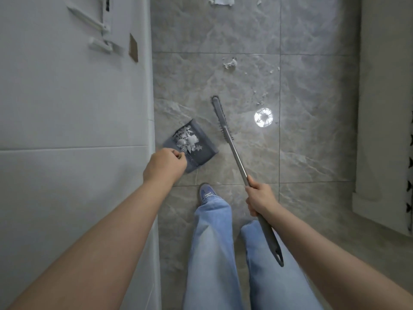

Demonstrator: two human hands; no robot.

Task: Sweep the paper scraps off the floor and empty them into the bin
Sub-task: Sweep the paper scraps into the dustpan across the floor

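A grey dustpan (202, 151) sits low over the tiled floor beside the white wall, with white paper scraps (188, 139) piled inside it. My left hand (164, 165) grips its handle end, which the fist hides. My right hand (260, 199) holds the metal shaft of a grey broom (221, 117), whose head reaches the floor to the right of the pan. More paper scraps (230, 63) lie on the tiles farther ahead, and a larger white piece (222, 0) is at the top edge. No bin is in view.
A white wall or door (73, 108) with a handle runs along the left. A white cabinet edge (384, 153) borders the right. A bright light reflection (263, 118) shines on the tiles. My legs in blue jeans (214, 242) and one shoe stand below the pan.
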